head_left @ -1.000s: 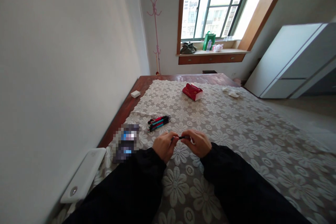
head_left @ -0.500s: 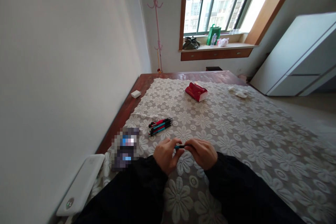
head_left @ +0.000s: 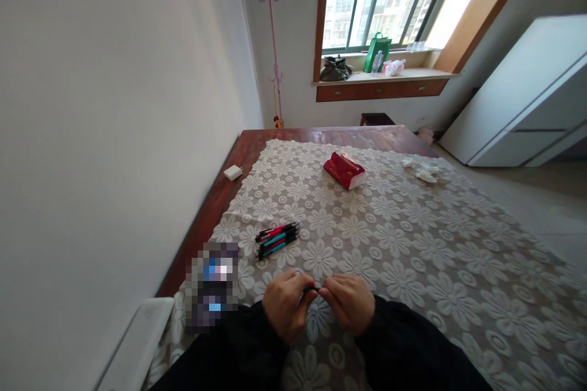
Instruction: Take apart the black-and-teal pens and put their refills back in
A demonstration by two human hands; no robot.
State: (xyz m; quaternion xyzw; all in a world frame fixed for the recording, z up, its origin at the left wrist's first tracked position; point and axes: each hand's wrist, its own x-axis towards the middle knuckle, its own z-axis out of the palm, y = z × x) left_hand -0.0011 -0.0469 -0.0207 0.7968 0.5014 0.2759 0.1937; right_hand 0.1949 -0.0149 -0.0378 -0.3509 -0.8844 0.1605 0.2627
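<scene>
1. Your left hand point(head_left: 285, 304) and right hand point(head_left: 349, 300) meet fingertip to fingertip low in the frame. Both sets of fingers are curled shut, pinching one small dark pen-like object with a teal band point(head_left: 310, 289) between them. Most of it is hidden by the fingers.
2. Count of loose pens: a cluster of red, teal and black pens point(head_left: 277, 239) lies on the cloth ahead and to the left of your hands, apart from them. About five or six; they overlap, so the exact number is unclear.
3. One red rectangular packet with a white edge point(head_left: 344, 170) sits farther out, mid-table.
4. One small white block point(head_left: 233, 172) rests on bare wood near the left edge.
5. One patch of crumpled white scraps point(head_left: 422, 171) lies toward the far right.
6. One blurred dark item point(head_left: 213, 284) sits just left of your left hand; beyond it, one flat white slab point(head_left: 132, 348) at the near-left corner.
7. Edges: the white lace floral tablecloth point(head_left: 435, 244) covers most of the dark reddish wooden table point(head_left: 321, 134), leaving bare wood along the left and far sides. The white wall point(head_left: 114, 134) runs tight along the left edge.
8. Open room: wide uncluttered cloth to your right and ahead of your hands.
</scene>
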